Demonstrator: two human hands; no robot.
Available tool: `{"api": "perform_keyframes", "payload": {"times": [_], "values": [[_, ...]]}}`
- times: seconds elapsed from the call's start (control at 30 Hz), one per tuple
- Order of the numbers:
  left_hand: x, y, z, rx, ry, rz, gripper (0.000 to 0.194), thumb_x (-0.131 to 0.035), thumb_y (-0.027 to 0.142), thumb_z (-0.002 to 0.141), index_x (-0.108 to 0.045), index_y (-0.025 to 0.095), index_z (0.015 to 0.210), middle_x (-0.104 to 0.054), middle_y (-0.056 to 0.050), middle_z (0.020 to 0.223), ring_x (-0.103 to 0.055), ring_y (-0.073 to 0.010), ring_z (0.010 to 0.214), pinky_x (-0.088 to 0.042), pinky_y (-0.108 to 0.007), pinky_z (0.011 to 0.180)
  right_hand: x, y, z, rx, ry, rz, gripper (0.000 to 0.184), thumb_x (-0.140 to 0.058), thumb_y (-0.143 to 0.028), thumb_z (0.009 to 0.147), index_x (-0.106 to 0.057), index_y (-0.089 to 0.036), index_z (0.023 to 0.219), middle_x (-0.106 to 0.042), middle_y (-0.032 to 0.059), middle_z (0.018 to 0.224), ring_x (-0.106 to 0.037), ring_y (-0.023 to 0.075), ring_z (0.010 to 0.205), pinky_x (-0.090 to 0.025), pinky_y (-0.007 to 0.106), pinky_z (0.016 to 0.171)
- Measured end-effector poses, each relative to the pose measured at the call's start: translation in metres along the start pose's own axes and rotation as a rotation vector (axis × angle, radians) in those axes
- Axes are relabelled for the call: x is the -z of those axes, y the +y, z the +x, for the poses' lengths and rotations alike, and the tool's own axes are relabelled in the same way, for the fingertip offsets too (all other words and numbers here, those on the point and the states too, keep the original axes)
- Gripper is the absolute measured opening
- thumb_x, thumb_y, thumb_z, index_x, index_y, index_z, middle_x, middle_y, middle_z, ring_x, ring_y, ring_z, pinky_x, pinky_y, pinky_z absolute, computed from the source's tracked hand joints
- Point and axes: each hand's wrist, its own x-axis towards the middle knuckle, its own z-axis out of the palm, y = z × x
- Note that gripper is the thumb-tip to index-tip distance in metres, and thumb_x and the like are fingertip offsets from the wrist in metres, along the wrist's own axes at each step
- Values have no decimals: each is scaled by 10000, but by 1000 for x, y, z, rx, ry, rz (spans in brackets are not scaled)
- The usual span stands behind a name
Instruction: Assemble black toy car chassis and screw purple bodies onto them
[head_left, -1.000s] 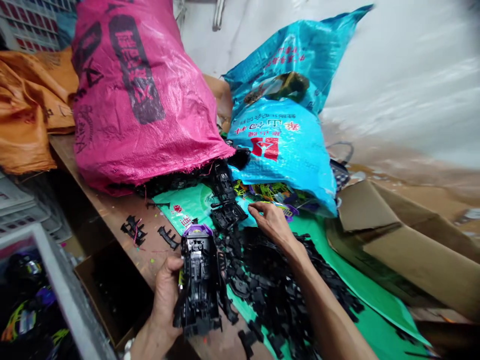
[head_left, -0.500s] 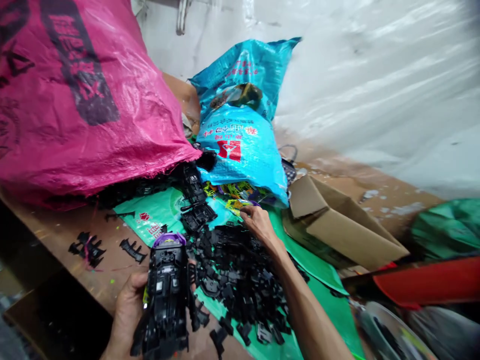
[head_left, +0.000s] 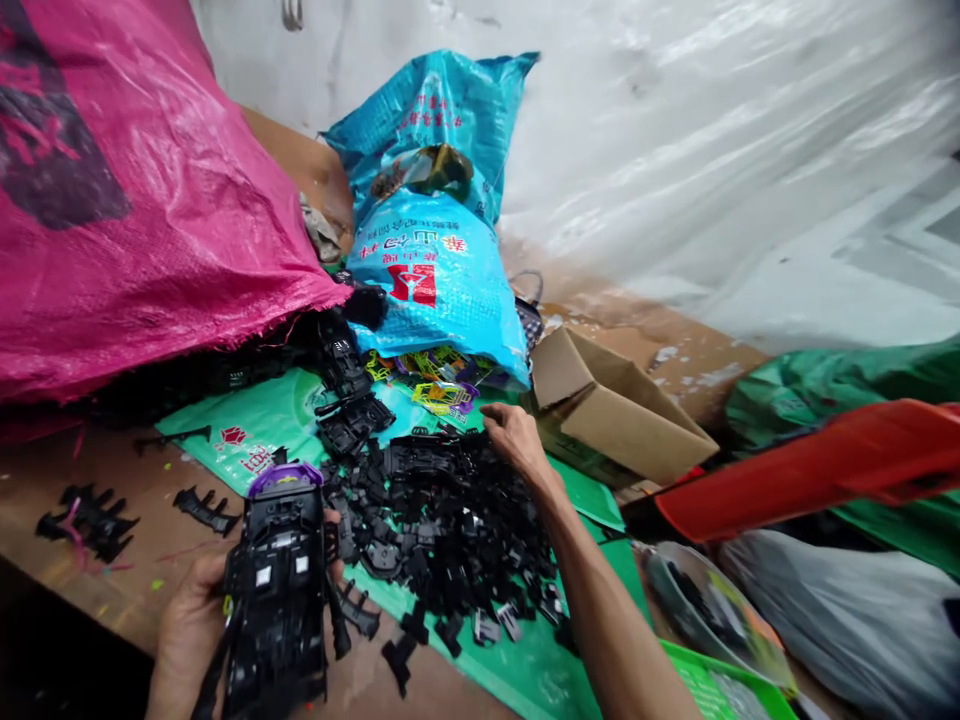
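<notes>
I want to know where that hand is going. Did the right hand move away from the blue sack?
Yes. The right hand has drawn back a little from the blue sack mouth toward the cardboard box, over the black parts pile.

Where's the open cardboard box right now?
In the head view, the cardboard box sits right of centre on the table, just right of the blue sack and beyond the right hand, which reaches into the black parts pile.
</notes>
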Motion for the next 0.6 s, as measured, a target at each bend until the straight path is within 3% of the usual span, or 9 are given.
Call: {"api": "perform_keyframes", "payload": {"times": [0.17,0.33,0.43,0.6], "values": [[15,17,5,98,-11,47,626,-548,127,615,-639,276,1216,-778,-63,858,-707,-347,934,-579,-477,793,4,15,-12,-39,-12,-38,299,-557,-349,915,-581,-174,1157,-603,82,1185,-612,197,1019,-528,413,872],[21,24,4,164,-10,80,523,-493,194,718,-637,323,1204,-780,-37,848,-709,-336,935,-578,-477,802,2,31,-33,-42,-49,-54,296,-567,-348,910,-584,-173,1148,-614,73,1153,-622,192,990,-537,394,845],[19,23,2,147,66,49,488,-471,244,730,-651,332,1176,-781,-22,839,-706,-341,942,-580,-488,803,2,36,-46,-19,-26,-46,291,-562,-348,913,-587,-171,1142,-617,73,1149,-621,192,991,-535,398,851],[10,23,3,39,126,7,524,-455,162,659,-689,330,1097,-780,3,814,-710,-326,934,-585,-477,798,7,38,-73,72,-5,-29,253,-550,-335,921,-604,-161,1096,-630,69,1117,-621,184,984,-525,405,870]]}}
